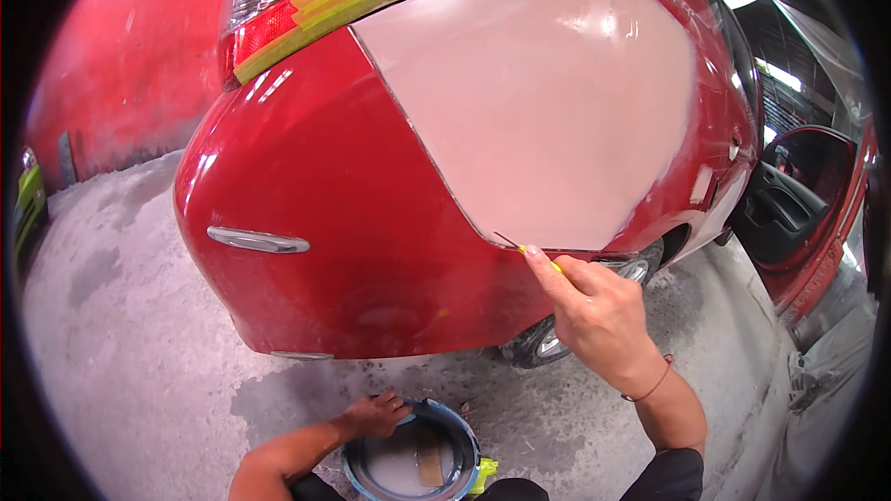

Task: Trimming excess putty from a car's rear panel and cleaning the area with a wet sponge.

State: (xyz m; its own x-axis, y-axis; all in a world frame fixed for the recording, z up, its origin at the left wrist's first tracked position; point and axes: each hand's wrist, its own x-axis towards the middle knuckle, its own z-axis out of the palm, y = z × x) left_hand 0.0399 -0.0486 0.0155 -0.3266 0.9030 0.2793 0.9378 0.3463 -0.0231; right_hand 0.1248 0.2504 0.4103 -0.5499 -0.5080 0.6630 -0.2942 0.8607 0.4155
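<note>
Now, with our right hand (pixel 599 311), we hold a slim tool (pixel 522 249) with a yellow handle, fingers closed around it, its thin tip at the lower corner of the seam (pixel 422 144) between the car's pale patch (pixel 538 102) and red bumper (pixel 362 195). Our left hand (pixel 376 415) is at the rim of a bucket (pixel 471 441) below, fingers curled; we cannot tell whether they grip anything. Inside the bucket is a brown piece (pixel 430 464).

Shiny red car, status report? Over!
Right hand gripping thin yellow-handled tool; tip near lower edge of pale-pink patch on red car. Left hand at round blue-rimmed bucket. Nothing blocking tool.
</note>
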